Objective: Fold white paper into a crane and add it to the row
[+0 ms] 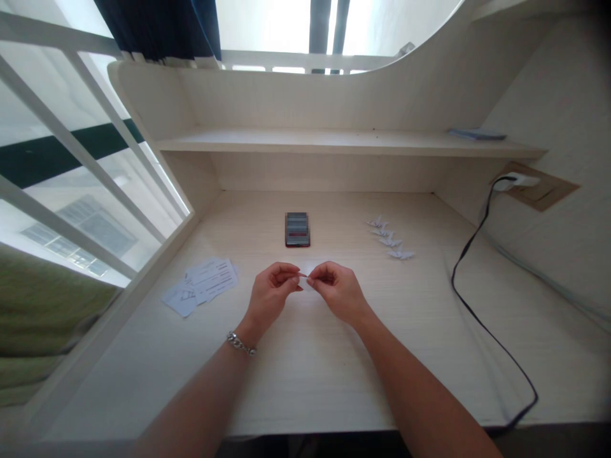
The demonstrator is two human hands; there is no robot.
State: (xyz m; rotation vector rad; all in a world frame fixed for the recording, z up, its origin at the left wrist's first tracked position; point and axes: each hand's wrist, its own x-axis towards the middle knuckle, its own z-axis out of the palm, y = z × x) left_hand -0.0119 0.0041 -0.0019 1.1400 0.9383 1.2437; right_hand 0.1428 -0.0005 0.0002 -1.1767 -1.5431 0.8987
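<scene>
My left hand and my right hand meet just above the middle of the pale wooden desk. Both pinch one small white piece of paper between thumb and fingertips, fingers curled closed. The paper is mostly hidden by the fingers. A chain bracelet sits on my left wrist. A phone lies flat on the desk just beyond my hands.
A loose pile of white paper slips lies to the left. Several small folded paper figures line up at the right. A black cable runs from a wall socket across the desk's right side. A shelf spans the back.
</scene>
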